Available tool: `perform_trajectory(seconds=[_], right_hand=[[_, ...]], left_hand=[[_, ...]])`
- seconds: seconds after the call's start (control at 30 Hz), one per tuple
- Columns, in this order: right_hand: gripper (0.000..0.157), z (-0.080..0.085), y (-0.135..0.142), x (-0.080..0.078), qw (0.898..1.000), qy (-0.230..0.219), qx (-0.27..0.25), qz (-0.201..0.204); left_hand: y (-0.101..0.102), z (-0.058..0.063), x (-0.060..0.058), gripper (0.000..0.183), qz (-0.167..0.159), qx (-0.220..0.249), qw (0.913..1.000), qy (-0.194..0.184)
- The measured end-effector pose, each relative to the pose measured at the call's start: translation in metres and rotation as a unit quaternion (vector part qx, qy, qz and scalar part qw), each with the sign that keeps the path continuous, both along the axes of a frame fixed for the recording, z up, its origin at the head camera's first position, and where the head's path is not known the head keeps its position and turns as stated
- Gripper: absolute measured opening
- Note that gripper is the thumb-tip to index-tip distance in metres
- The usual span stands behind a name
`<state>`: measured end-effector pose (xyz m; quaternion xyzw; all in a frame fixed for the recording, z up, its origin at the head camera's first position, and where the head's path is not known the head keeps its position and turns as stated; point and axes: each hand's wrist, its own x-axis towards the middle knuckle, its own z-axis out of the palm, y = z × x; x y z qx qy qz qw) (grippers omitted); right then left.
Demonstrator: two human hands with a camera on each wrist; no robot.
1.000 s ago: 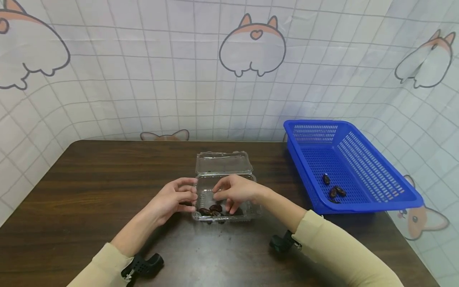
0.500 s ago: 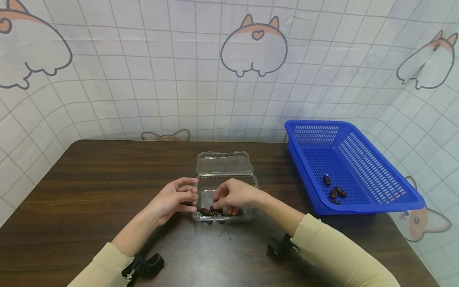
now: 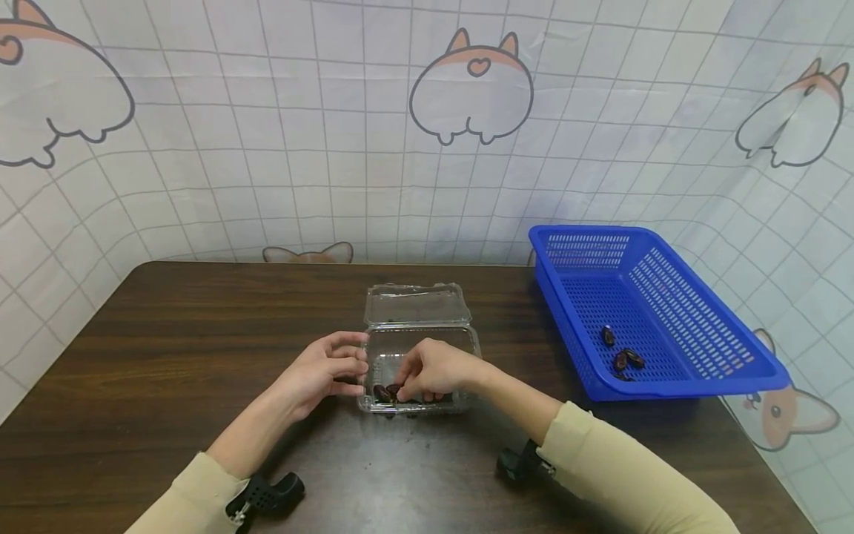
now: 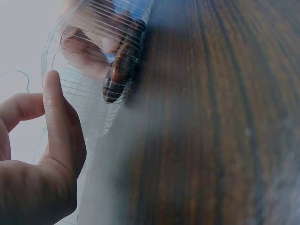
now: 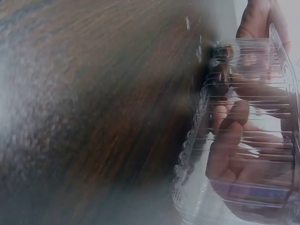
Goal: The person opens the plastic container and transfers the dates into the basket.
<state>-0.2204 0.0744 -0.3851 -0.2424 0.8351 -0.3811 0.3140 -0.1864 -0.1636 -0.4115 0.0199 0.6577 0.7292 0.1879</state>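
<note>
A clear plastic clamshell box (image 3: pixel 394 341) stands on the dark wood table (image 3: pixel 267 297), its lid (image 3: pixel 419 304) folded back. Several dark brown dates (image 3: pixel 382 393) lie along the near side of its base. My left hand (image 3: pixel 327 374) rests its extended fingertips against the box's left wall. Reaching into the box, my right hand (image 3: pixel 437 371) pinches a date between thumb and forefinger, its other fingers lower among the dates. In the left wrist view, dates (image 4: pixel 124 65) show through the ribbed wall. The right wrist view shows the right fingers (image 5: pixel 225 145) behind the clear plastic.
At the right stands a blue slotted basket (image 3: pixel 694 387), overhanging the table's right side, with several dates (image 3: pixel 629 358) on its floor. A white grid-patterned cloth (image 3: pixel 373 163) hangs behind the table. Each wrist carries a black camera mount (image 3: pixel 267 495).
My right hand has lowered slightly towards the near-left part of the box, its thumb and forefinger closing on a date. My left hand has stayed at the box's left wall.
</note>
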Motion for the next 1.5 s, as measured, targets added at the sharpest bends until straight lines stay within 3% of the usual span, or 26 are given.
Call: perform_trajectory(seconds=[0.47, 0.63, 0.8, 1.23, 1.5], right_hand=[[0.006, -0.004, -0.007, 0.002, 0.999, 0.04, 0.001, 0.013], [0.005, -0.001, -0.007, 0.004, 1.0, 0.029, -0.007, 0.0], [0.006, 0.003, -0.005, 0.005, 0.999, 0.015, -0.028, -0.02], [0.01, 0.016, 0.015, 0.001, 0.997, 0.033, -0.062, -0.032], [0.011, 0.03, 0.032, 0.002, 0.995, 0.008, -0.079, -0.061]], left_hand=[[-0.001, 0.001, 0.001, 0.056, -0.001, -0.001, 1.0, 0.003], [-0.001, 0.0, 0.001, 0.055, -0.002, 0.0, 1.0, 0.003], [-0.001, 0.0, 0.001, 0.054, 0.001, -0.002, 1.0, 0.002], [-0.001, 0.001, 0.001, 0.058, 0.001, 0.001, 1.0, 0.003], [-0.001, 0.0, 0.0, 0.059, -0.003, -0.002, 1.0, 0.002]])
